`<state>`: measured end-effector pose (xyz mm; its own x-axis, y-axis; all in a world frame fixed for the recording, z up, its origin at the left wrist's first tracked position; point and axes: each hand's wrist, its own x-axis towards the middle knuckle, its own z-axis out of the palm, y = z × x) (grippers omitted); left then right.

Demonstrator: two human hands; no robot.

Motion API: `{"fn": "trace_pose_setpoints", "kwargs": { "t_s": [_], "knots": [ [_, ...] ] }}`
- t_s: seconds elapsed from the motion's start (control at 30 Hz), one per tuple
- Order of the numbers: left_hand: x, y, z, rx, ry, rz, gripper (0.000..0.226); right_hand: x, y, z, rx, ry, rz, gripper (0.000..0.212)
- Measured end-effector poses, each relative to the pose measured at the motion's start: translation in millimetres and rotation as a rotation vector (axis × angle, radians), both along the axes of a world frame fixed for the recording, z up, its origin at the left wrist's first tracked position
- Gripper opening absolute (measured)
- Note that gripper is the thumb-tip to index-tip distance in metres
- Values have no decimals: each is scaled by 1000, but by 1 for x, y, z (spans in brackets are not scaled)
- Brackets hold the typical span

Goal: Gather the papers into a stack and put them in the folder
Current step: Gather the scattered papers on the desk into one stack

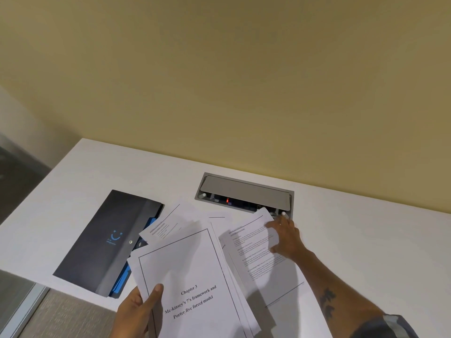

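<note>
Head cam: L hand (136,311) pinches paper stack (190,264), thumb on top. R hand (288,237) lies on text sheet (253,250), fingers spread wide. Dark folder (102,240) sits just left of them.

I see soft, even, warm light, dim on the yellowish wall (244,69). The held papers (190,276) throw a shadow toward 5 o'clock. Small print blurs, and the 9 o'clock edge is smeared.

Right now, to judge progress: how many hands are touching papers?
2. The left hand grips the Chapter 3 stack near me; the right hand touches the printed sheet.
</note>
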<state>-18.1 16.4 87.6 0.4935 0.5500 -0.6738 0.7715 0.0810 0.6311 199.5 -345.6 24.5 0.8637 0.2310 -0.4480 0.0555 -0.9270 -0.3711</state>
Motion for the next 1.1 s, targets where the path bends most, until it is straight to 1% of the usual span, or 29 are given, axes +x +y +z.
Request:
{"fn": "trace_pose_setpoints", "kwargs": {
  "t_s": [0.17,0.23,0.37,0.5,0.6,0.73,0.83,0.93,1.0,1.1],
  "knots": [
    [2,1,-1,-26,-27,0,25,-21,-12,-8,134,-14,-95,52],
    [2,2,-2,-56,-54,1,25,-34,-16,-10,153,-69,-127,48],
    [5,5,-3,-132,-94,43,24,-57,-30,-10,272,-196,-259,38],
    [12,4,0,-202,-150,88,23,-75,-48,2,398,-228,-407,30],
    [19,5,5,-247,-198,55,22,-81,-56,19,491,-257,-483,29],
    [30,4,10,-348,-219,-31,24,-83,-53,49,667,-225,-530,36],
    [38,-2,12,-403,-231,-81,26,-83,-41,70,814,-146,-499,35],
    [43,-8,14,-443,-227,-117,25,-85,-22,75,906,-47,-457,32],
    [44,-11,14,-470,-207,-143,26,-87,-8,75,944,6,-445,34],
    [41,-13,12,-504,-194,-161,28,-94,16,69,953,9,-395,38]
  ]
}}
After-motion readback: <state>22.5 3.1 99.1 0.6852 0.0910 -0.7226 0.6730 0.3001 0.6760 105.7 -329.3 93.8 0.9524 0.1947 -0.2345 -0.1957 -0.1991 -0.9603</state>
